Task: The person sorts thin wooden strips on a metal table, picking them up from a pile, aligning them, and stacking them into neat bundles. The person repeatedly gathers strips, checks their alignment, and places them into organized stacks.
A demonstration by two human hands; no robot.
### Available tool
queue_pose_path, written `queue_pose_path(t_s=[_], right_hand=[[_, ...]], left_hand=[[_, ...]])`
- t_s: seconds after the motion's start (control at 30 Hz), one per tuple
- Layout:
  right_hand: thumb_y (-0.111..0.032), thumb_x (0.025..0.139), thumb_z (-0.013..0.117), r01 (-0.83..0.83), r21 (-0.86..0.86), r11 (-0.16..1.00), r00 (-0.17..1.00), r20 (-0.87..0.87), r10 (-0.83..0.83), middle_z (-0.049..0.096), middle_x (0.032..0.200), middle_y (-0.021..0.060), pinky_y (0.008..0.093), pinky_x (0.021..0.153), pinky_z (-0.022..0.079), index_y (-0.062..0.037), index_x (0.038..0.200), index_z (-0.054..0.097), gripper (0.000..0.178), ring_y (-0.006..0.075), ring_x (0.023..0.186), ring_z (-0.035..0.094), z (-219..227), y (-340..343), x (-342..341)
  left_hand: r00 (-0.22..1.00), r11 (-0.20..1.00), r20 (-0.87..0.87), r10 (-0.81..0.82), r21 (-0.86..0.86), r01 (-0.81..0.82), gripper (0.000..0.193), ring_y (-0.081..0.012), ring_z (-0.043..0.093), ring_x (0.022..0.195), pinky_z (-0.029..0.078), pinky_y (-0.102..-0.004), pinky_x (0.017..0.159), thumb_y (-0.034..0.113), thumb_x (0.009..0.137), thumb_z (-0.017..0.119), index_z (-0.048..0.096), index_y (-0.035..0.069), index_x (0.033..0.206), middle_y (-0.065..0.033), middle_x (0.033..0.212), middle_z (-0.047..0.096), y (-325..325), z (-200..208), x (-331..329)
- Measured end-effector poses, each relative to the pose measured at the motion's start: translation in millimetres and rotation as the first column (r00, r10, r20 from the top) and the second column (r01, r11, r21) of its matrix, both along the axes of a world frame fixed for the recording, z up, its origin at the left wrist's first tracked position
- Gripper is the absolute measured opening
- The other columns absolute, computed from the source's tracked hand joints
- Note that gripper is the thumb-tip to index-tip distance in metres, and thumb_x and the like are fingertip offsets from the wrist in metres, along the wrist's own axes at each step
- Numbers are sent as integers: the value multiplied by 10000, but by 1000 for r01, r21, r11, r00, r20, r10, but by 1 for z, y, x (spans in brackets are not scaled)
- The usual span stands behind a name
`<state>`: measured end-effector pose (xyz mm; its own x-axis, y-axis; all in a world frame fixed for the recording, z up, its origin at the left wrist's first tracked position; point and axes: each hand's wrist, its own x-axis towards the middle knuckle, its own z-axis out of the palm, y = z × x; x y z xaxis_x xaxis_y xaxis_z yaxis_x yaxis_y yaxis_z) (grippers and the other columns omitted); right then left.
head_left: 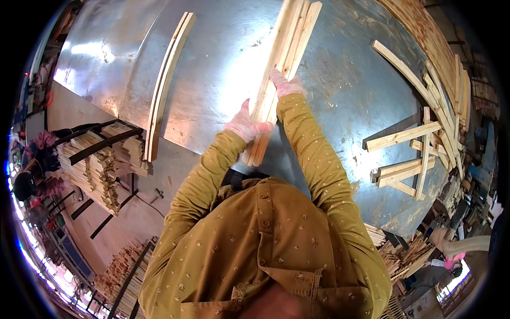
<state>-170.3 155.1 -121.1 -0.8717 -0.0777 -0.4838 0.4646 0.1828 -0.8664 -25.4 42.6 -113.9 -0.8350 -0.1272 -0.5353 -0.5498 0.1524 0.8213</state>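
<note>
L hand (245, 126): thumb laid across top of strip bundle (286, 45), one finger pointing up along its L edge, thumb & finger spread apart w/ wood between; other fingers hidden, can't tell. R hand (287, 85), farther up: thumb on top face, fingers wrapped over R side, tips hidden; grips bundle. Wrists close tog., both forearms reaching fwd, elbows bent out, L more than R.

Bundle = several long, straight-grained pale wood strips, squared edges, side by side, a few small knots. Lies lengthwise in front of torso, near end by waist, far end at top of view. Sleeves (313, 143): mustard fabric, wrinkled, small pale motifs; brown buttoned garment (228, 239) on torso.

Under bundle: metal table (212, 64), shiny, scuffed, glare patches. To L, strip pair (169, 85), near end past table edge. To R, jumbled strips (438, 109), crossing. Lower L, wood stack (90, 167), rough ends, on dark rack.
</note>
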Motion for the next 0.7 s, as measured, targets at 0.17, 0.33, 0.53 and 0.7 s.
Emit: queue_pose_path(t_s=[0.17, 0.33, 0.53, 0.7], right_hand=[[-581, 960, 466, -146, 82, 986, 943, 313, 113, 619, 1222, 251, 392, 1029, 434, 31, 1452, 369, 791, 350, 1159, 610, 61, -10, -18], [-495, 986, 346, -525, 692, 496, 822, 259, 508, 588, 1297, 262, 462, 1049, 424, 16, 1443, 371, 685, 388, 1215, 575, 38, -44, -12], [-492, 1002, 312, -686, 483, 545, 718, 328, 614, 581, 1315, 218, 473, 1023, 446, -102, 1319, 554, 558, 406, 1170, 591, 16, -18, -42], [-515, 1001, 331, -883, 468, 17, 267, 472, 840, 492, 1451, 148, 373, 1159, 316, -106, 1433, 475, 612, 264, 1337, 471, 92, 9, -61]], left_hand=[[986, 884, -6, 169, 443, -149, 1015, -293, 586, 1121, 472, -362, 990, 463, 745, 803, 280, -22, 1468, -200, 1153, 608, -52, -28, 28], [950, 826, 141, -277, -471, 311, 1105, -370, 526, 1225, 440, -413, 1033, 625, 784, 710, 204, -51, 1497, -264, 1293, 526, -49, 13, 9], [965, 768, 218, -146, -590, 249, 1173, -392, 442, 1304, 373, -431, 1093, 553, 685, 788, 190, -29, 1509, -261, 1417, 416, 12, 71, -10], [988, 668, 81, 130, -744, -27, 1075, -376, 456, 1297, 389, -408, 1099, 187, 701, 768, 123, -6, 1540, -244, 1437, 427, 26, 17, 15]])
